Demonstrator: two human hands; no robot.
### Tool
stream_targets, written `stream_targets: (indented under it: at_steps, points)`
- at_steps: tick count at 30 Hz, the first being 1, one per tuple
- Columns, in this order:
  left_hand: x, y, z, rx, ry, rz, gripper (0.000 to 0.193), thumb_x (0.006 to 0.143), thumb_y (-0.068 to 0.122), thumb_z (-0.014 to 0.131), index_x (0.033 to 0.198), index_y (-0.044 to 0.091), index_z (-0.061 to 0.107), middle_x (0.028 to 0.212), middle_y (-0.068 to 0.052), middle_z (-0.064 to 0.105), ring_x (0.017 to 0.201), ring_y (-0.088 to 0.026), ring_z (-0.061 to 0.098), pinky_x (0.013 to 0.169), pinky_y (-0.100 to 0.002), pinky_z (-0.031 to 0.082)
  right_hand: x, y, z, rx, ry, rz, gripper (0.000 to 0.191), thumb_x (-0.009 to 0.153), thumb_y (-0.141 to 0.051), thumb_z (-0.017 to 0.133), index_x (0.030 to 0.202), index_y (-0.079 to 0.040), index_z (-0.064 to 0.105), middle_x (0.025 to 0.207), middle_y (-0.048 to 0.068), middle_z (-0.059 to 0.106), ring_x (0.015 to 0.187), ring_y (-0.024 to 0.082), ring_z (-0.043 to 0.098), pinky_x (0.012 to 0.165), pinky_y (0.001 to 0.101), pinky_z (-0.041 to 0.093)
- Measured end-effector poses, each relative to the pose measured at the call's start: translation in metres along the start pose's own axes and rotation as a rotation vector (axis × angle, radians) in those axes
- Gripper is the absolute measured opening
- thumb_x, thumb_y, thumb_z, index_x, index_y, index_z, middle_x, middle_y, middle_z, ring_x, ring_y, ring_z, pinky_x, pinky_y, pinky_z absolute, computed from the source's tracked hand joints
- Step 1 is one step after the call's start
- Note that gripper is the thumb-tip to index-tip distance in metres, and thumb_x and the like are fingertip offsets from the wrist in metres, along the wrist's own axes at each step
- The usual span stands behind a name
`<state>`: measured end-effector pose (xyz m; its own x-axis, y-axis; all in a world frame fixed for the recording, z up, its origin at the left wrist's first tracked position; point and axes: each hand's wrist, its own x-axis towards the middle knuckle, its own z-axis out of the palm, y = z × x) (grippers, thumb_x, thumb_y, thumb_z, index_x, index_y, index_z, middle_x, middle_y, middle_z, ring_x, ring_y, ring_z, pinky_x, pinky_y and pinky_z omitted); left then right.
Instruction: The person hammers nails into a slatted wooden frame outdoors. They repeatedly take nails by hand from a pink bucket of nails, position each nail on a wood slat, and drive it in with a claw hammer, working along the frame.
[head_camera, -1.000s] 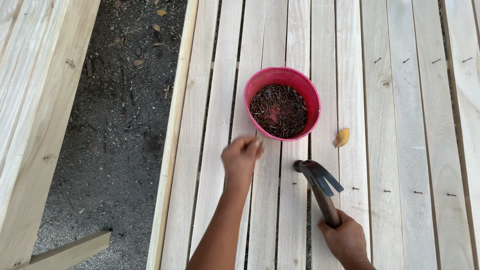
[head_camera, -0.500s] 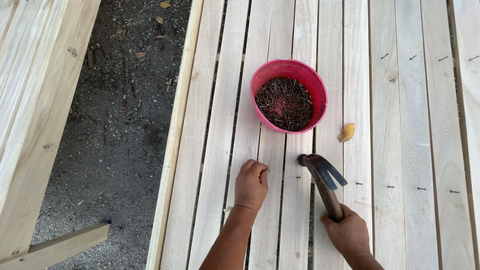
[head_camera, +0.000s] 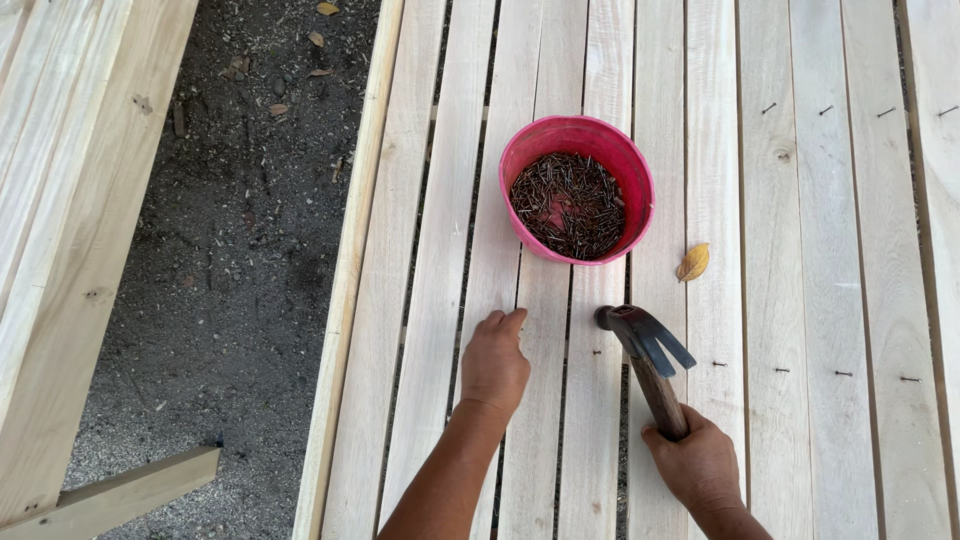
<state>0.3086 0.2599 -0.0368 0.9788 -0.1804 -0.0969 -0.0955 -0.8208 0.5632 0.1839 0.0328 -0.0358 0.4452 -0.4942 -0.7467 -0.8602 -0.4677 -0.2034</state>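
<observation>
**Left hand down from the bowl to the slats**

Left hand (head_camera: 493, 362), back from the pink bowl of nails (head_camera: 577, 190), now just below it, fingers pinched on the surface (head_camera: 440, 250), maybe holding a nail: cannot tell. Right hand (head_camera: 697, 465), lower right of bowl, gripping hammer (head_camera: 645, 350), head resting beside the left hand.

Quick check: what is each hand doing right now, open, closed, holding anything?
Left hand: loosely curled, fingertips on a pale wooden slat; whether it pinches anything cannot be told.
Right hand: closed around the wooden-handled claw hammer.
</observation>
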Motion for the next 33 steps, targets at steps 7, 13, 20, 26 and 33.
stream_targets:
  at_steps: [7,13,20,26,33]
  points:
    - [-0.01,-0.004,0.007,-0.489,0.013,-0.376,0.01,0.095,0.01,0.067,0.099,0.012,0.076,0.086,-0.003,0.077,0.073,-0.014,0.072,0.069,-0.029,0.06,0.0,-0.001,-0.002,-0.001,0.001,0.01,0.036,0.089,-0.031,0.076,0.117,-0.008,0.076,0.071,0.011,0.075,0.061,0.019,0.068,0.067,0.0379,0.059]
    - [-0.012,-0.01,0.027,-0.534,0.129,-0.195,0.004,0.089,0.006,0.072,0.089,0.008,0.075,0.091,-0.002,0.074,0.076,-0.013,0.069,0.069,-0.027,0.06,0.0,0.0,-0.002,0.005,0.01,0.003,0.037,0.089,-0.031,0.076,0.119,-0.009,0.075,0.071,0.011,0.076,0.06,0.019,0.068,0.066,0.0372,0.059]
    - [-0.016,-0.006,0.044,-0.293,0.229,-0.088,0.001,0.09,0.009,0.072,0.09,0.011,0.073,0.092,-0.001,0.069,0.086,-0.02,0.067,0.075,-0.033,0.061,-0.001,-0.001,-0.002,0.011,0.016,0.001,0.038,0.09,-0.031,0.076,0.121,-0.009,0.075,0.071,0.011,0.076,0.06,0.019,0.068,0.065,0.0368,0.059]
    - [-0.022,-0.004,0.048,-0.227,0.274,-0.011,0.003,0.091,0.008,0.07,0.094,0.009,0.071,0.096,-0.001,0.067,0.091,-0.022,0.063,0.08,-0.035,0.059,-0.002,-0.002,-0.002,-0.007,0.013,-0.001,0.039,0.089,-0.032,0.076,0.121,-0.009,0.074,0.071,0.011,0.076,0.06,0.019,0.068,0.066,0.037,0.059]
    - [-0.025,-0.006,0.048,-0.155,0.236,0.081,0.007,0.087,0.007,0.074,0.094,0.008,0.073,0.101,-0.002,0.063,0.094,-0.022,0.061,0.086,-0.035,0.058,-0.003,-0.003,-0.004,-0.011,-0.005,0.01,0.04,0.091,-0.032,0.074,0.125,-0.009,0.072,0.075,0.011,0.076,0.062,0.018,0.068,0.068,0.0371,0.06]
